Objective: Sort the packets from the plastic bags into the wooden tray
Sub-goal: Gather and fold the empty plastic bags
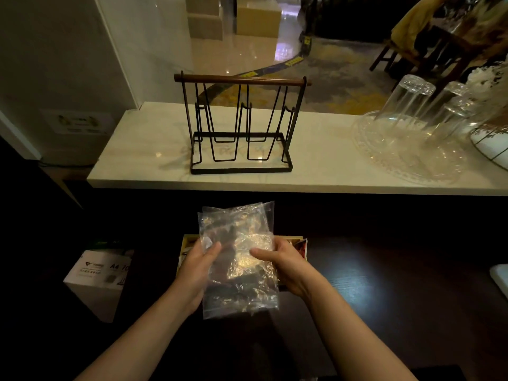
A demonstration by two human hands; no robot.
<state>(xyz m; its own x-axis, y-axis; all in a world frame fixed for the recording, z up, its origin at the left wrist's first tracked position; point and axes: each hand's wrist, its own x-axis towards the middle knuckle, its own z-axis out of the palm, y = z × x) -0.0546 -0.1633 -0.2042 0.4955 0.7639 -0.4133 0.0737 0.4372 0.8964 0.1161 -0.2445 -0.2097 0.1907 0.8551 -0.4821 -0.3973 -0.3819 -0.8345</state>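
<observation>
I hold clear plastic bags upright in front of me, with dark packets dimly visible inside. My left hand grips their left edge, thumb on the front. My right hand grips the right edge the same way. Behind the bags lies the wooden tray on the dark table, mostly hidden; only its far rim shows. A red-printed packet sticks up at the tray's right end.
A black wire rack with a wooden bar stands on the pale marble counter. Upturned glasses on a clear glass platter sit at the right. A white A4 paper box stands low on the left.
</observation>
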